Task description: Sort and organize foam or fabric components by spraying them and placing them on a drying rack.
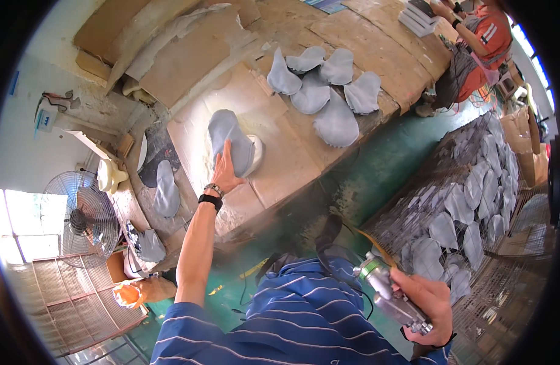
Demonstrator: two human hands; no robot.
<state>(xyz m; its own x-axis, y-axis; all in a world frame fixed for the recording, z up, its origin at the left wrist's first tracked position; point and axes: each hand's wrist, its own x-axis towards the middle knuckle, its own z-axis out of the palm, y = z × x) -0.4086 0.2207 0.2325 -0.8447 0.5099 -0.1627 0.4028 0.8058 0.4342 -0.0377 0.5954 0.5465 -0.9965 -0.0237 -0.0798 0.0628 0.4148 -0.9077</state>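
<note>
My left hand (228, 171) reaches out over the table, its fingers stretched and lying against the lower edge of a grey, rounded, padded-looking piece (226, 130). That piece covers most of a cream-coloured form (257, 152), whose rim shows at its right side. Down at the lower right, my right hand (427, 302) is closed around a metal spray gun (386, 291) with a green ring near its front end. The gun is held apart from the table, over the floor. Where its trigger sits under my fingers is hidden.
Several similar grey pieces (336, 121) lie at the table's right edge; another (166, 190) lies left. A mesh rack (389, 225) full of grey pieces stands right. A floor fan (79, 219) is at left. A person in orange (493, 42) works at the far right.
</note>
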